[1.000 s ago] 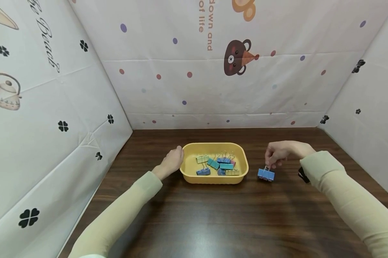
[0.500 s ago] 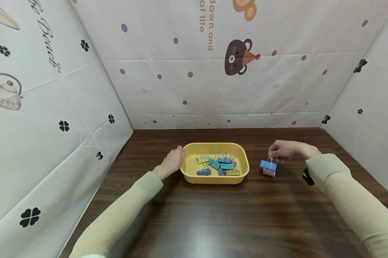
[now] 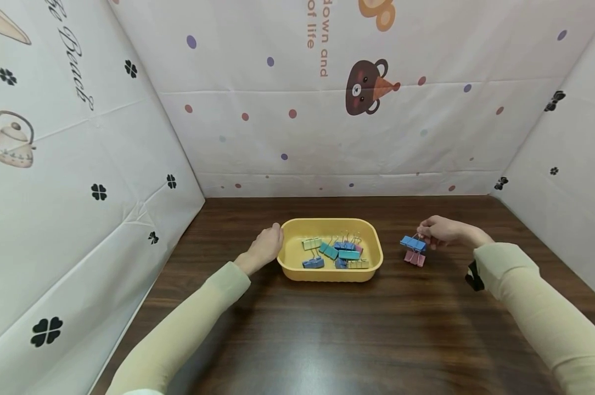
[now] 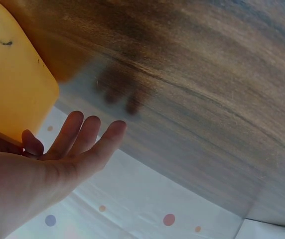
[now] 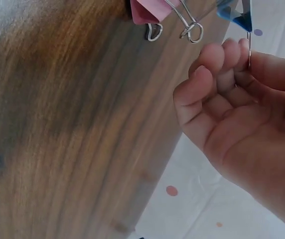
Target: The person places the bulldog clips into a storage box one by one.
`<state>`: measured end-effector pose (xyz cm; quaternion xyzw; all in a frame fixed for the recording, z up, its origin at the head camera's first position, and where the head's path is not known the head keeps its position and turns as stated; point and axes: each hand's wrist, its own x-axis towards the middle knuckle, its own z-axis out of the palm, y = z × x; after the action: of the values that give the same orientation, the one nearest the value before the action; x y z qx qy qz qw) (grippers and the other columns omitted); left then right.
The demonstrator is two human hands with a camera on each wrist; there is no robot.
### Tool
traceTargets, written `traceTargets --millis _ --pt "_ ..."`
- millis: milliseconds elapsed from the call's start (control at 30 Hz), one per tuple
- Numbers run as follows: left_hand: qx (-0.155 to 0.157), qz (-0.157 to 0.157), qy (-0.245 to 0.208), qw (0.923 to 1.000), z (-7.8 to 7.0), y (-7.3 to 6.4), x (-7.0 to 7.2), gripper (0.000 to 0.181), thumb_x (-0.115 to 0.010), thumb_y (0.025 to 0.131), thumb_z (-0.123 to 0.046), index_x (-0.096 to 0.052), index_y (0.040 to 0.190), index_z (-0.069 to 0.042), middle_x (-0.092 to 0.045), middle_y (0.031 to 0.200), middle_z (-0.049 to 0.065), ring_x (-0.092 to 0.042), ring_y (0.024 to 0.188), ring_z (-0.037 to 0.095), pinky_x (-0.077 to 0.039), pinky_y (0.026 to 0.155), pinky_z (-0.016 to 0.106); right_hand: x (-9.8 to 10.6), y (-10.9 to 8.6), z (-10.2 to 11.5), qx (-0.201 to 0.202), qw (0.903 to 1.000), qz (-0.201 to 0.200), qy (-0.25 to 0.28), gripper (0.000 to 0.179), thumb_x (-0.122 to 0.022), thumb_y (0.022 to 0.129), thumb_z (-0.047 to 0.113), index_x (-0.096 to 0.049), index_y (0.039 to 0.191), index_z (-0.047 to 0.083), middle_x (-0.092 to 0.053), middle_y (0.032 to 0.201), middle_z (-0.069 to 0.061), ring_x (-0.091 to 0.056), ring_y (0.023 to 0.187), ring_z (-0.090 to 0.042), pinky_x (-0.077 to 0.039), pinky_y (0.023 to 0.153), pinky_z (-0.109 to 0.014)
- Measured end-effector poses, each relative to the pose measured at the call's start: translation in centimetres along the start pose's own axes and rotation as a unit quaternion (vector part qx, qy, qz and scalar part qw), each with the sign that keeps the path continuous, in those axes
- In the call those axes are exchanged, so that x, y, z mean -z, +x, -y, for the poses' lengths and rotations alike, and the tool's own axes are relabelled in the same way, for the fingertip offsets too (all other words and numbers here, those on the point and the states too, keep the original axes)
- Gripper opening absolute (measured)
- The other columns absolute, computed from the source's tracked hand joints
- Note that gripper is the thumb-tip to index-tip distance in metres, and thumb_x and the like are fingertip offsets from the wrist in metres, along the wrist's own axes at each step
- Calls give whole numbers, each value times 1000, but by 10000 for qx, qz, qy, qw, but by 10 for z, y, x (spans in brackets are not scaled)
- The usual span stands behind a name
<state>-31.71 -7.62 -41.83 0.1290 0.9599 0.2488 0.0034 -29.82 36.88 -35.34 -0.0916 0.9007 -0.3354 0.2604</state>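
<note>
My left hand (image 3: 265, 246) grips the left rim of a yellow tray (image 3: 327, 275) with thumb and index finger. In the left wrist view, its other fingers (image 4: 90, 137) stretch out below the tray. Inside the tray lie several binder clips in blue, teal, green, yellow and pink, among them a blue one (image 3: 313, 264). Right of the tray, my right hand (image 3: 441, 230) pinches a blue binder clip (image 3: 413, 243) by its wire handle. Just below it is a pink binder clip (image 3: 414, 258); whether the two are linked, I cannot tell.
Everything stands on a dark brown wood table (image 3: 297, 329). White printed sheets enclose it at the back (image 3: 258, 137), left and right. A black strap or band (image 3: 473, 277) shows at my right wrist.
My right hand has shifted slightly right with the blue binder clip, which has lifted and tilted. More of the pink clip below shows now. The left hand and tray have stayed put.
</note>
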Motion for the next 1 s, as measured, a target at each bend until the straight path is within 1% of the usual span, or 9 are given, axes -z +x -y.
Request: traceTargets --millis 100,267,500,600,733,867,1000 --pt "-38 -5 43 10000 -1 0 0 31 -25 106 -24 -49 100 -6 -53 79 7 -54 63 19 -43 52 28 -1 0 -2 16 9999 -40 110 29 -31 106 12 -48 89 -3 -46 70 -1 -47 60 -11 -39 53 -27" --pt "-91 -35 153 9998 -1 0 0 32 -24 106 -23 -49 98 -6 -54 77 7 -53 60 18 -42 50 27 0 0 -4 78 9999 -88 103 30 -31 106 14 -50 88 -1 -46 71 -2 -45 59 -13 -39 54 -29" --pt "-49 -41 128 9999 -1 -1 0 31 -24 106 -24 -49 98 -6 -53 78 7 -53 61 19 -43 51 28 -1 1 -2 224 9996 -149 -25 29 -33 105 13 -51 88 -2 -48 73 -4 -49 62 -15 -42 54 -31" --pt "-53 -32 147 9999 -1 -1 0 31 -24 106 -24 -49 98 -6 -53 78 7 -53 62 19 -42 51 28 -1 2 -3 189 9996 -224 -35 29 -34 105 13 -52 90 -4 -50 75 -4 -54 66 -17 -48 58 -33" --pt "-61 -32 160 9998 -1 -1 0 31 -25 106 -23 -49 98 -6 -53 78 7 -53 61 19 -42 51 27 0 2 -4 142 9994 -318 26 30 -34 105 14 -53 95 -6 -51 78 -4 -62 73 -20 -55 66 -38" --pt "-79 -27 133 9999 0 0 0 30 -26 106 -22 -49 98 -5 -54 78 8 -53 61 19 -42 50 27 1 2 -3 98 9992 -366 122 30 -34 106 15 -53 97 -6 -51 79 -4 -63 75 -20 -56 69 -39" --pt "-73 -30 133 9999 -1 -1 0 30 -26 106 -23 -49 98 -6 -54 78 7 -53 61 18 -43 51 27 1 1 -3 54 9989 -426 178 31 -35 106 17 -54 98 -7 -56 80 -5 -65 75 -20 -56 71 -40"
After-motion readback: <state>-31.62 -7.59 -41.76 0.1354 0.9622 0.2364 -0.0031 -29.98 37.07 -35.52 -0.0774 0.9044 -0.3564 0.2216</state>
